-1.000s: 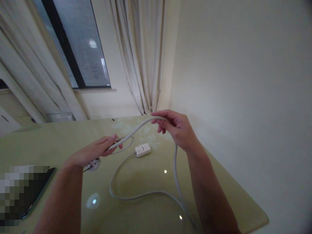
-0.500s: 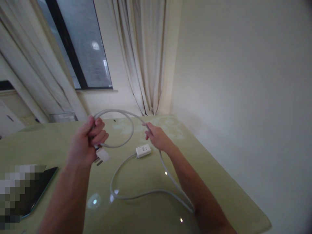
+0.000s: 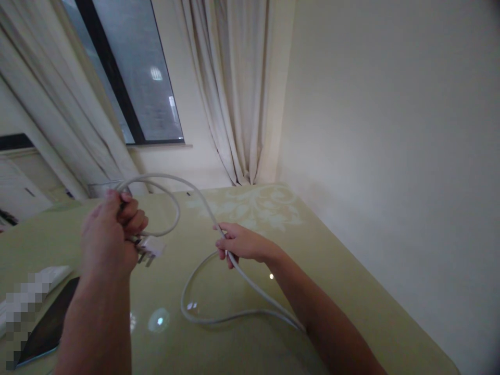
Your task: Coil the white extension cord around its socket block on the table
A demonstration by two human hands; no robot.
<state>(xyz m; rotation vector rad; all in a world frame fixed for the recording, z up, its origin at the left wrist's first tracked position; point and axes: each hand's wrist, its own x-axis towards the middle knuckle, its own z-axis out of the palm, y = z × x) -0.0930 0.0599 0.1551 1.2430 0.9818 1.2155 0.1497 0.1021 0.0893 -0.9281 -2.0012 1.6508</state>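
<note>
A grey-white extension cord (image 3: 201,197) runs between my two hands above the table. My left hand (image 3: 119,229) is closed round a loop of it, and the white plug (image 3: 152,246) hangs just below those fingers with its metal prongs pointing down. My right hand (image 3: 240,244) pinches the cord farther along, between thumb and fingers. From there the cord slopes down toward my right forearm, bends back and curves across the tabletop. The white socket end is hidden behind my right hand.
The glossy green table (image 3: 344,312) meets a plain wall on the right. A dark tablet-like slab (image 3: 49,328) and a partly blurred white object (image 3: 58,272) lie at the left. Curtains (image 3: 242,104) and a window (image 3: 136,67) stand beyond the far edge.
My left hand has moved left with the loop and plug. My right hand has come lower and slightly left along the cord, now covering the socket end that showed before.
</note>
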